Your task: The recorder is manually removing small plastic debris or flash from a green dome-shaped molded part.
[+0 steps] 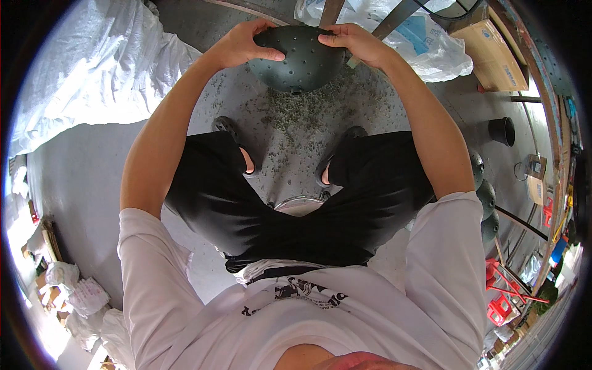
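Both my arms reach forward to a dark green, dome-shaped shell (299, 65) dotted with small holes or bumps. My left hand (250, 44) grips its left rim, the thumb lying across the outer surface and the fingers partly hidden behind. On the upper right side, my right hand (357, 42) holds the rim, thumb on the surface and fingers mostly out of sight. The shell's rounded side faces me, above a floor strewn with green crumbs (308, 114). What lies behind the shell is hidden.
A big white woven sack (92, 74) bulges at the left. Clear plastic bags (431, 52) and a cardboard box (490, 52) stand at the far right, near metal legs (394, 17). More green domes (486, 200) are stacked by my right side. A black bucket (502, 131) and red stools (501, 305) are further right.
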The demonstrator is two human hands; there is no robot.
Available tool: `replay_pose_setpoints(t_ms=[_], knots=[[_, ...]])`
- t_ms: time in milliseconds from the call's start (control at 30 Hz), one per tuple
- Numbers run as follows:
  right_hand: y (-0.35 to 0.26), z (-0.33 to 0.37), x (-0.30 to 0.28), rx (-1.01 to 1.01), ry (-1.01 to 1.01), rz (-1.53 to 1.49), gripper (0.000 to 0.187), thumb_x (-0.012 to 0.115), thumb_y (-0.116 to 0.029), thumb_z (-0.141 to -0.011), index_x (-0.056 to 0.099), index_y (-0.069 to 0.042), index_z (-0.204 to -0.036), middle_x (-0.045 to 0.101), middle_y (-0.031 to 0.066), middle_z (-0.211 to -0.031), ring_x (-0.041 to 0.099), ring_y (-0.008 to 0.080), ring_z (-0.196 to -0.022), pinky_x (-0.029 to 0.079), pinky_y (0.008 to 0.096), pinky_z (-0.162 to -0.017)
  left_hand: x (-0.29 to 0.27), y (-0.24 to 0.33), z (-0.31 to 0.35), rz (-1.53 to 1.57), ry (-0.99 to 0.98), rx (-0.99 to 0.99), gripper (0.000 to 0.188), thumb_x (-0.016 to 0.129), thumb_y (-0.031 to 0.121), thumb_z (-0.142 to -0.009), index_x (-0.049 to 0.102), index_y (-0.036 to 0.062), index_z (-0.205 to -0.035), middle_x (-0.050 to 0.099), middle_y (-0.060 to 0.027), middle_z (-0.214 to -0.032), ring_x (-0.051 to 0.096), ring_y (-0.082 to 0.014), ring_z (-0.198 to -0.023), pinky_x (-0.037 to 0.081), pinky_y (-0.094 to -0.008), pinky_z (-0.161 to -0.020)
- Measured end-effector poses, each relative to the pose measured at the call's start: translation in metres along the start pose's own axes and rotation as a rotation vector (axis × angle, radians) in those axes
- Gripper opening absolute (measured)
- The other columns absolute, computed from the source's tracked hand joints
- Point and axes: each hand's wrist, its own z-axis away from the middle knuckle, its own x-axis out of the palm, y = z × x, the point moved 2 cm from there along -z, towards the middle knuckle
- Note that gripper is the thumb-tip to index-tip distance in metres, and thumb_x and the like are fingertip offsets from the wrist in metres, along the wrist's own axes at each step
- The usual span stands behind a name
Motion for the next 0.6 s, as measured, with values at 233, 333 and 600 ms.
replay_pose_setpoints(t_ms=[233,333,600], knots=[[-0.004,-0.003,0.001,-0.059,0.076,0.111,0.078,0.077,-0.054,-0.086,0.06,0.004,-0.135,0.066,0.0169,-0.126,0.061,0.0267,-0.119,0.044,0.0378,-0.105,-0.002,-0.002,-0.001,-0.045,0.061,0.048,0.07,0.092,0.031,-0.071,0.06,-0.0008,-0.125,0.068,-0.0116,-0.107,0.064,-0.0228,-0.104,0.047,-0.0353,-0.095],[-0.012,-0.005,0.0,-0.129,0.056,0.199,0.064,0.078,-0.049,-0.088,0.066,0.0,-0.127,0.07,0.0121,-0.112,0.065,0.0222,-0.105,0.049,0.0361,-0.094,-0.001,-0.003,-0.001,-0.221,0.111,0.1,0.064,0.092,0.028,-0.07,0.061,0.0017,-0.119,0.068,-0.0127,-0.101,0.065,-0.026,-0.099,0.048,-0.0377,-0.09],[-0.014,-0.005,0.003,-0.17,0.007,0.371,0.045,0.077,-0.043,-0.09,0.072,-0.006,-0.116,0.071,0.0045,-0.093,0.065,0.0172,-0.088,0.05,0.0349,-0.082,0.005,-0.013,-0.004,-0.246,0.089,0.078,0.05,0.085,0.034,-0.08,0.065,0.0032,-0.113,0.071,-0.0107,-0.102,0.066,-0.0253,-0.098,0.049,-0.0372,-0.089]])
